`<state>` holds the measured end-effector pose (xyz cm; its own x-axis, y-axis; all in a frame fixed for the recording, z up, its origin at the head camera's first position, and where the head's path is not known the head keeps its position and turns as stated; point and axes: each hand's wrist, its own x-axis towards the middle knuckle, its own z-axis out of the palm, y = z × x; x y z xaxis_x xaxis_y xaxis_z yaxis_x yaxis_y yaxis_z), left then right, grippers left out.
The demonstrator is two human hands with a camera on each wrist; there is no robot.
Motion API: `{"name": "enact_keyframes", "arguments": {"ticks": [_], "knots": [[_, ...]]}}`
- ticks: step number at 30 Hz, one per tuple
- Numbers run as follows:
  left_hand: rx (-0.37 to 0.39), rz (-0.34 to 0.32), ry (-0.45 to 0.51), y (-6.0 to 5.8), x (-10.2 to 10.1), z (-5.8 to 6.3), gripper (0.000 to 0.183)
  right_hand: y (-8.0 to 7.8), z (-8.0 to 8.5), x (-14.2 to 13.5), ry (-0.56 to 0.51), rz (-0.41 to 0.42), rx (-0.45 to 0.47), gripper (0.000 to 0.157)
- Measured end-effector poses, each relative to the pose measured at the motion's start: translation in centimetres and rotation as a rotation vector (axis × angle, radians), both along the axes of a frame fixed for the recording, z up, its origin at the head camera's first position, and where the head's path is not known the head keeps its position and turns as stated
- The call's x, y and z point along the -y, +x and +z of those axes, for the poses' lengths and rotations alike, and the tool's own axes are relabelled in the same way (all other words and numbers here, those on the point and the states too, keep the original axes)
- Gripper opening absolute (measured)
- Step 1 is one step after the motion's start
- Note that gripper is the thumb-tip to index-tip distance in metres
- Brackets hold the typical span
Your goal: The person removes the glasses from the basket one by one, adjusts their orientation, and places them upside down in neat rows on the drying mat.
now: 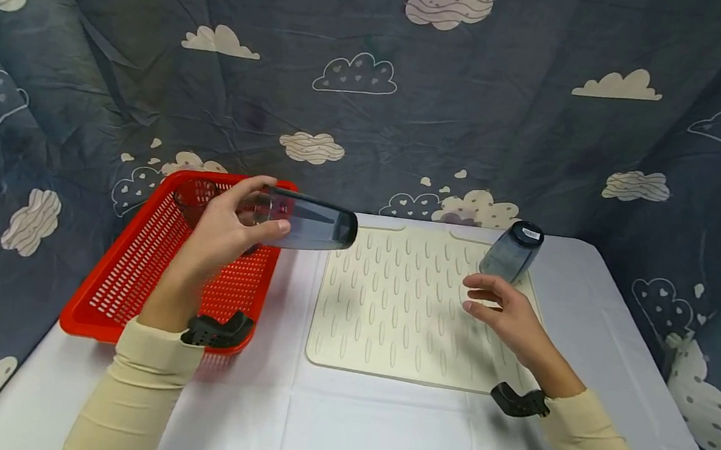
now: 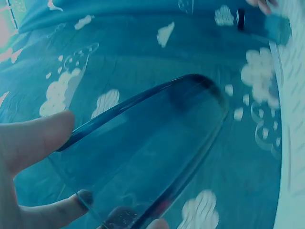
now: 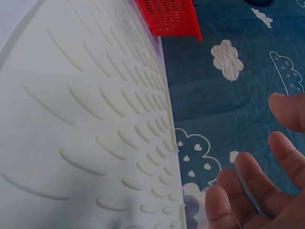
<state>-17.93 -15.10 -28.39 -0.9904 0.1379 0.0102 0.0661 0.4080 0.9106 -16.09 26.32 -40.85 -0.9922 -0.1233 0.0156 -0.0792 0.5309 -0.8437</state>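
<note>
A tinted glass point(image 1: 317, 225) is lying sideways in the left hand's point(image 1: 223, 228) grasp, held above the table.
Its base is pointing away from the red basket point(image 1: 88, 326) toward the ribbed mat point(image 1: 382, 324), where the right hand point(image 1: 510, 316), loosely spread and holding nothing, is hovering near a second, upturned glass point(image 1: 509, 254).

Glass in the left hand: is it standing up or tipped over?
Tipped sideways: the left hand holds the glass nearly level, its dark base pointing right in the head view.
</note>
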Motion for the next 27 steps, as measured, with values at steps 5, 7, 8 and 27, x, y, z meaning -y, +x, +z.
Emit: {"name": "enact_keyframes", "arguments": {"ticks": [5, 7, 8, 27], "knots": [[0.039, -0.022, 0.11, 0.2, -2.4, -1.6, 0.067, -0.1, -0.1, 0.4, 0.014, 0.003, -0.013, 0.045], [0.058, -0.027, 0.143, 0.2, -3.1, -2.4, 0.066, -0.1, -0.1, 0.5, 0.012, 0.012, -0.022, 0.046], [0.066, -0.03, 0.164, 0.3, -3.5, -2.7, 0.066, -0.1, -0.1, 0.6, 0.009, 0.016, -0.026, 0.046], [0.232, -0.12, 0.515, 1.0, -10.3, -8.3, 0.054, 0.3, 0.1, 1.9, -0.255, 0.26, -0.175, 0.074]]}}
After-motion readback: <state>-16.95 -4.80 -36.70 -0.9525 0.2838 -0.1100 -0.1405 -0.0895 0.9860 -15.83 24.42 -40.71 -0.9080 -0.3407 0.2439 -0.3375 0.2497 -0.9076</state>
